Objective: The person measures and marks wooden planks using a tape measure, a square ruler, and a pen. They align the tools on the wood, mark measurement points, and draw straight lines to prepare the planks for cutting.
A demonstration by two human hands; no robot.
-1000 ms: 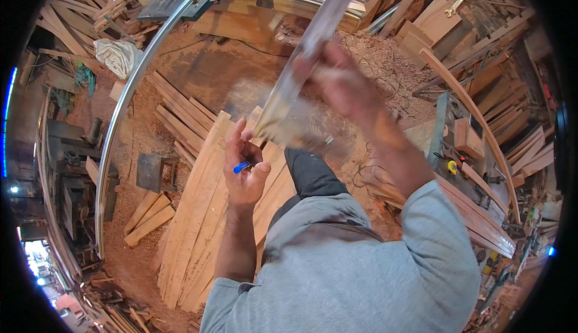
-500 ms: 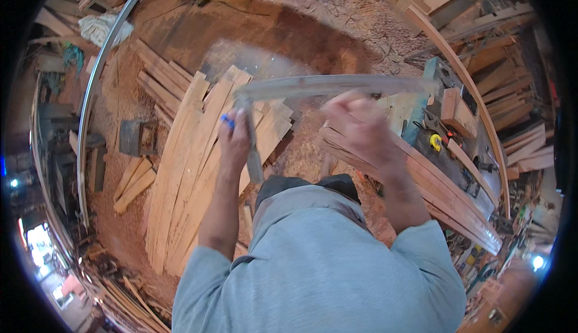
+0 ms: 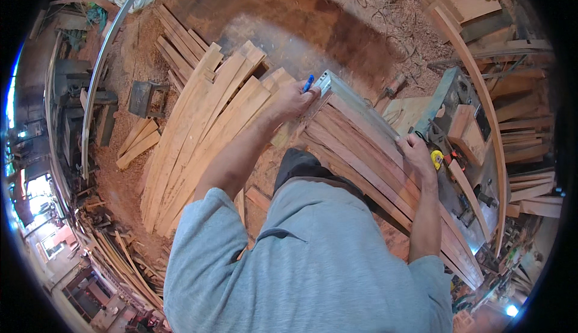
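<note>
My left hand [image 3: 295,99] is closed at the far-left end of a metal carpenter's square [image 3: 360,103], with a blue pen [image 3: 308,83] also held in its fingers. The square's long arm lies slantwise along the far side of a stack of reddish planks [image 3: 355,141]. My right hand [image 3: 416,152] pinches the near-right end of that arm, thumb and fingers together. How much of the short arm shows beside my left hand I cannot tell.
Pale boards [image 3: 211,113] lie fanned out to the left. A workbench [image 3: 442,101] stands at right with a yellow tape measure [image 3: 436,160] and a wooden block [image 3: 469,133]. A dark metal box-shaped piece [image 3: 146,98] sits on the dusty floor at far left.
The square has come down from the air, turned, and now lies along the reddish planks. My left hand moved right and away; my right hand moved right and nearer, onto the square's end.
</note>
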